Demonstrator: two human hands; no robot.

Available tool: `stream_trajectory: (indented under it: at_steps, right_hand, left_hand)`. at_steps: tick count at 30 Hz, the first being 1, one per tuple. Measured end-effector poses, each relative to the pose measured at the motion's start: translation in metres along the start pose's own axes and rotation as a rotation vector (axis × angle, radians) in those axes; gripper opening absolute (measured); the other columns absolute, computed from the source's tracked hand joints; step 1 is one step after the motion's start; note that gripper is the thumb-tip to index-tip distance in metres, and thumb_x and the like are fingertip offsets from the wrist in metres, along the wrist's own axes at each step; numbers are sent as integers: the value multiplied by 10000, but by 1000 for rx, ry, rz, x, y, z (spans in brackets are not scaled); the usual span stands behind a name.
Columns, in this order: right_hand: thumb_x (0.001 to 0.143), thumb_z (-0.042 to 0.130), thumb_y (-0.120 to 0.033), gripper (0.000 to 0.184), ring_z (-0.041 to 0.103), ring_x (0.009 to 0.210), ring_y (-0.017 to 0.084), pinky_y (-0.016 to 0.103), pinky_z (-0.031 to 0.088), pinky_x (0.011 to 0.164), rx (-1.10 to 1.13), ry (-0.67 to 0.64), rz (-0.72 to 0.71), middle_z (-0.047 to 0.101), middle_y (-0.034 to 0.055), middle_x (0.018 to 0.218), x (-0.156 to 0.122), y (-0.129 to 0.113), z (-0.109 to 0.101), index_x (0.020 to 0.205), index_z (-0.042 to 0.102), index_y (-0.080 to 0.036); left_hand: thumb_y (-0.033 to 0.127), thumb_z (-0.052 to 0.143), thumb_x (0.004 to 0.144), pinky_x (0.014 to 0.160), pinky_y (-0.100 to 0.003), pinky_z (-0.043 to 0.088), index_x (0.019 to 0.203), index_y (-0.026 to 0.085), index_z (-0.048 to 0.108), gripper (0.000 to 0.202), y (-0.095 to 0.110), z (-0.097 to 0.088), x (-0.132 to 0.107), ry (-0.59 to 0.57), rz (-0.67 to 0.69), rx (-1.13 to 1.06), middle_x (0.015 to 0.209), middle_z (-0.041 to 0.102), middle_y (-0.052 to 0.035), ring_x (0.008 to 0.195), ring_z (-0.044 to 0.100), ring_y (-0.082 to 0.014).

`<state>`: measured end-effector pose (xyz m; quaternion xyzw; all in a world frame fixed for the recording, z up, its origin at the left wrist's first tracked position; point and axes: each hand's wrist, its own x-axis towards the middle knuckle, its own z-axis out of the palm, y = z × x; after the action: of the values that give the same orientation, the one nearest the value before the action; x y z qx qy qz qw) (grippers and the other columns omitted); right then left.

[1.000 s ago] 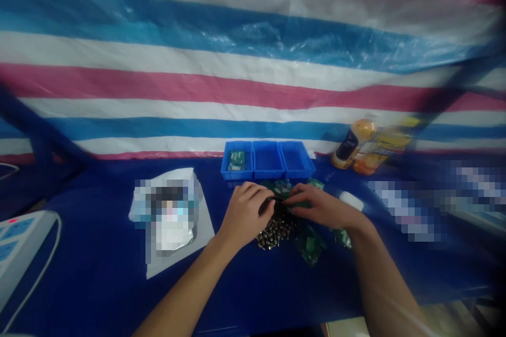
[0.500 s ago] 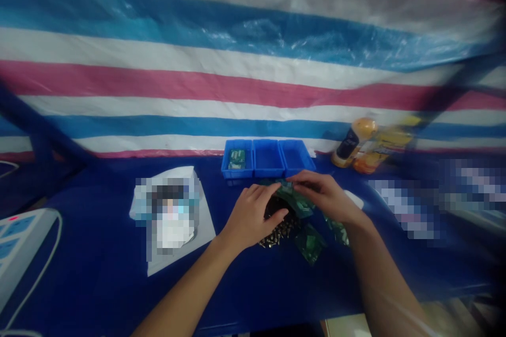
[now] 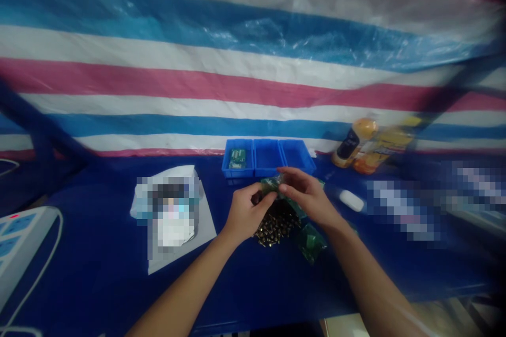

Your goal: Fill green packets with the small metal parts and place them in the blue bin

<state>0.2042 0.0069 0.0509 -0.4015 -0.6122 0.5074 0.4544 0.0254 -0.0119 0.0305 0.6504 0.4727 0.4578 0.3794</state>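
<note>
- Green plastic packet [image 3: 271, 185], partly hidden by the left hand [image 3: 247, 213] and right hand [image 3: 304, 195]
- Heap of brass-coloured parts [image 3: 278, 225], each too small to identify
- Pixelated items [image 3: 169, 210] on paper, unreadable
- Pixelated patch [image 3: 401, 208], right of the hands
- Power strip [image 3: 19, 253], cut off by the left edge
- Bottle labels [image 3: 379, 145], blurred

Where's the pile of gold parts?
In the head view, the pile of gold parts sits centre, just right of the left hand, beside a green packet.

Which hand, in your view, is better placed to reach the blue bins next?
Probably the right hand: its fingers pinch the green packet just below the blue bins, while the left hand sits lower and further from them.
</note>
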Motion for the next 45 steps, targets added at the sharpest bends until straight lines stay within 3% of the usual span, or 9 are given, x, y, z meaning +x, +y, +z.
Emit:
stream_trajectory:
  at_steps: [5, 11, 17, 24, 34, 45]
  right_hand:
    - [800, 693, -426, 250, 581, 762, 157, 300, 449, 721, 24, -87, 67, 652, 21, 803, 2, 7, 3, 870, 666, -187]
    - [789, 703, -440, 268, 540, 678, 136, 277, 411, 660, 11, -15, 67, 619, 1, 726, 2, 8, 5, 800, 658, -177]
    - [777, 703, -454, 273, 576, 702, 151, 300, 447, 695, 22, 73, 58, 658, 12, 753, 4, 10, 12, 814, 678, -185]
    - [784, 707, -389, 224, 572, 702, 142, 308, 460, 725, 77, 0, 83, 633, 2, 737, 3, 5, 13, 888, 697, -192]
    - [774, 720, -364, 195, 587, 744, 151, 302, 448, 743, 93, 29, 88, 663, 18, 791, 3, 10, 13, 790, 666, -178]
    - [809, 691, -384, 217, 587, 787, 156, 299, 452, 763, 70, -22, 50, 671, 27, 848, 2, 8, 11, 863, 677, -174]
  left_hand:
    - [402, 618, 851, 680, -297, 469, 934, 187, 718, 251, -3, -2, 2, 15, -38, -99, 873, 722, -54, 774, 633, -198]
    - [392, 654, 823, 672, -298, 483, 921, 186, 720, 237, -1, -3, 5, 37, -87, -144, 831, 722, -41, 761, 642, -195]
    - [389, 679, 802, 754, -337, 498, 1010, 172, 700, 301, -6, -6, 8, -112, -136, -212, 949, 729, -62, 858, 662, -224]
    - [383, 649, 828, 738, -312, 483, 933, 175, 685, 236, -9, -6, 9, -25, -126, -202, 894, 716, -48, 808, 646, -192]
    - [361, 652, 829, 729, -300, 467, 949, 170, 669, 227, -12, -5, 8, -105, -125, -201, 898, 695, -54, 814, 628, -188]
    - [371, 615, 868, 791, -291, 446, 990, 161, 683, 253, -4, -7, 8, -88, -97, -280, 965, 693, -57, 871, 609, -177]
